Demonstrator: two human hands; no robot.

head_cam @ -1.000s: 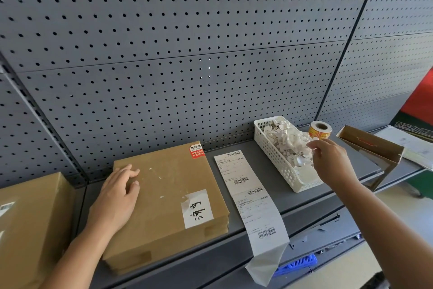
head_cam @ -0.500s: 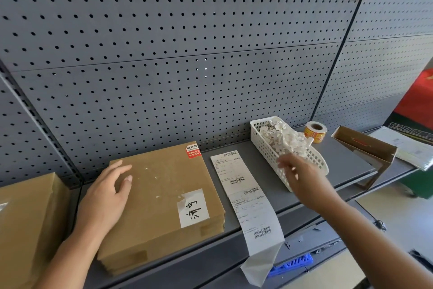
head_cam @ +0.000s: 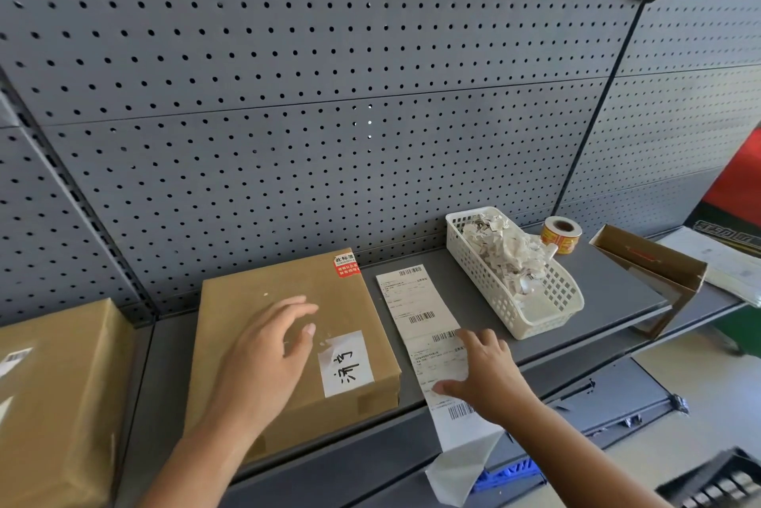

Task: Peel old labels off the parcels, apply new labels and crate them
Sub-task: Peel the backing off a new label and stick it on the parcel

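Though fingers (head_cam: pixel 288 307) are splayed, right hand (head_cam: pixel 482 377) covers part of label strip (head_cam: pixel 416 301), left hand (head_cam: pixel 263 359) hides parcel (head_cam: pixel 247 289) top

Your single head camera looks forward and down, close on the grey shelf (head_cam: pixel 609 285). The pegboard (head_cam: pixel 288 75) fills the upper frame; your left hand (head_cam: pixel 263 359) and right hand (head_cam: pixel 486 375) sit low in it.
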